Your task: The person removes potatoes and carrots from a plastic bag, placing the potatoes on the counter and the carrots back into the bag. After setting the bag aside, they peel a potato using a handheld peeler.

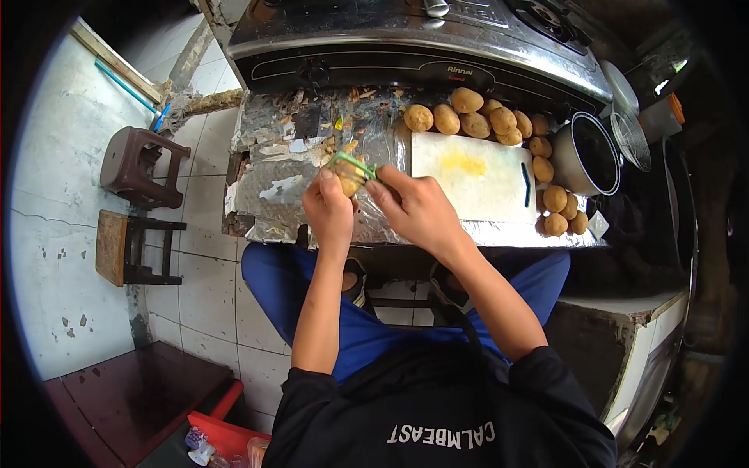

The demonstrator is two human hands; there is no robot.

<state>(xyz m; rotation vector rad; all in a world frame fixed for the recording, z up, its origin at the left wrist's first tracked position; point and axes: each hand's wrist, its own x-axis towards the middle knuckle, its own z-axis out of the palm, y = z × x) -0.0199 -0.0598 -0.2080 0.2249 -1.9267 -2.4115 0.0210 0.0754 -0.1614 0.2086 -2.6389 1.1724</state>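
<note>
My left hand [328, 204] is closed around a potato [349, 184] above the foil-covered table. Part of the potato's skin is off, showing paler flesh. In my right hand [413, 204] is a green peeler [355, 164], its head lying across the top of the potato. A strip of peel [349, 147] sticks up beside the peeler. Right of my hands lies a white cutting board [476, 195] with a yellow stain. Several unpeeled potatoes [474, 125] line its far and right sides.
A metal pot [585, 156] stands right of the potatoes, a wire strainer [629, 140] beside it. Behind the table is a Rinnai gas stove [421, 66]. Worn foil [273, 168] covers the table. Two stools, a brown plastic one [140, 164] and a wooden-topped one [113, 248], stand at left.
</note>
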